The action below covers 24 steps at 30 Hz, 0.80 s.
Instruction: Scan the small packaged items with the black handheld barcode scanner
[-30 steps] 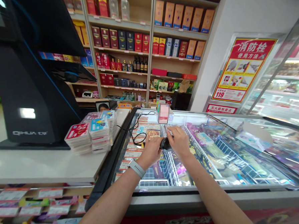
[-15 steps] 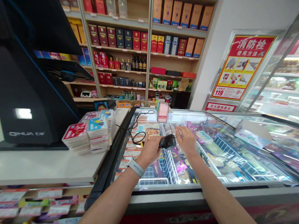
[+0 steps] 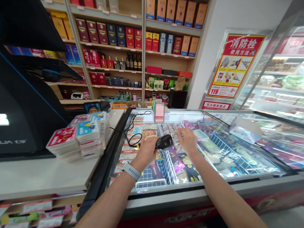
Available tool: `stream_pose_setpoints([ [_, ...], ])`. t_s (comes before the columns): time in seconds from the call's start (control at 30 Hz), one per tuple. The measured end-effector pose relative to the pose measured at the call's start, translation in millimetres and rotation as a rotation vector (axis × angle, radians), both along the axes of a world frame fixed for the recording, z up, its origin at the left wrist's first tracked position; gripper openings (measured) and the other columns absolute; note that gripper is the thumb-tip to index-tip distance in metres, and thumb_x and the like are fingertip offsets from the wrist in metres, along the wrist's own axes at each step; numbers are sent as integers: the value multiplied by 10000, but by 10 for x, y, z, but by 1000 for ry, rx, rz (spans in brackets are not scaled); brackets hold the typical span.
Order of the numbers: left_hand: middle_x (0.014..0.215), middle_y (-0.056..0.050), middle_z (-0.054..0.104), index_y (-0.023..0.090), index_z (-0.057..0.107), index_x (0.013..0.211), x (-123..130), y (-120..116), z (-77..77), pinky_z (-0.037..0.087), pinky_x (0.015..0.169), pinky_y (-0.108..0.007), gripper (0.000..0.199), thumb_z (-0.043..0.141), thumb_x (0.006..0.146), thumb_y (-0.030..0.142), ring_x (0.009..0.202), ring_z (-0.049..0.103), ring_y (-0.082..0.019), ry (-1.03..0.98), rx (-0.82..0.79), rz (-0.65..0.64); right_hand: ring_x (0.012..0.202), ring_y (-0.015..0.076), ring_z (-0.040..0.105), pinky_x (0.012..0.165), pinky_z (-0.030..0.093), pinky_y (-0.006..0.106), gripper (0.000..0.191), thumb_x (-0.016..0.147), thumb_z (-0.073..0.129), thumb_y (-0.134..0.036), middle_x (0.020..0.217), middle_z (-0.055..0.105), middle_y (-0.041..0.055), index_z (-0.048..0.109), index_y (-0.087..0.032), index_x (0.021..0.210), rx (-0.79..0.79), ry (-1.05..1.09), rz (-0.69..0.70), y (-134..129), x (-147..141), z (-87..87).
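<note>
My left hand (image 3: 148, 149), with a grey watch band (image 3: 131, 170) on its wrist, is wrapped round a black barcode scanner (image 3: 165, 142) whose head points right. The scanner's black cable (image 3: 127, 136) loops away over the glass-topped freezer. Close to the scanner's right side, my right hand (image 3: 187, 140) has its fingers drawn together above the glass; whatever they may hold is too small to make out. Under both hands lie packaged goods in white wire baskets (image 3: 170, 166) within the freezer (image 3: 147, 204).
Left of the freezer, stacked card-like packs (image 3: 87, 134) stand on a white counter (image 3: 33, 177) beside a black checkout screen (image 3: 17, 96). A blurred pink item (image 3: 159, 113) stands at the freezer's far edge. An open box (image 3: 245, 130) sits on the glass at right. Bottle shelves (image 3: 142, 52) line the back.
The whole scene has slid left in the picture as the camera turned right. The scanner stays in my left hand. My right hand's fingers look a little more curled.
</note>
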<state>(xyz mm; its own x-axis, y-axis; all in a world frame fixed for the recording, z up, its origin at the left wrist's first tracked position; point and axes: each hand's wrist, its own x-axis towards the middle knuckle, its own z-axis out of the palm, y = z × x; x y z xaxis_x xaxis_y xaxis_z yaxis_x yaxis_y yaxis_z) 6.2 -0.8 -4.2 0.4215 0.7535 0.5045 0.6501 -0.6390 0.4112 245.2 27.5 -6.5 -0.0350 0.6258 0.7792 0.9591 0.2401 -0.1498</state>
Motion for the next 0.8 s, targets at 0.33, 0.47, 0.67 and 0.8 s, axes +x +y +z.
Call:
stream_pose_setpoints([
  [0.33, 1248, -71, 647, 233, 535, 1256, 15, 3, 12, 147, 1172, -531, 547, 517, 749, 27, 1210, 553, -232, 15, -16, 13, 948, 248, 608, 815, 473, 352, 302, 947, 413, -322, 1007, 684, 109, 669, -190, 1036, -147, -14, -190, 92, 471, -155],
  [0.47, 1242, -76, 649, 223, 539, 1246, 7, -6, 23, 138, 1176, -533, 530, 520, 752, 35, 1210, 553, -234, 20, -17, 15, 1022, 287, 575, 897, 431, 404, 338, 924, 439, -326, 1094, 650, 156, 638, -141, 1126, -220, -14, -293, 94, 733, -186],
  [0.67, 1230, -67, 652, 243, 552, 1229, 6, -28, 29, 138, 1173, -543, 510, 516, 764, 36, 1196, 562, -231, 4, -22, 6, 1116, 390, 522, 900, 400, 506, 494, 904, 472, -416, 1186, 576, 256, 544, -52, 1229, -299, 103, -535, 79, 1030, -290],
  [0.8, 1234, -66, 650, 245, 552, 1222, 12, -21, 12, 143, 1174, -546, 514, 512, 760, 23, 1201, 561, -226, -1, -19, 9, 1104, 418, 533, 871, 412, 526, 561, 875, 518, -466, 1171, 571, 277, 517, -36, 1235, -344, 175, -620, 81, 1091, -350],
])
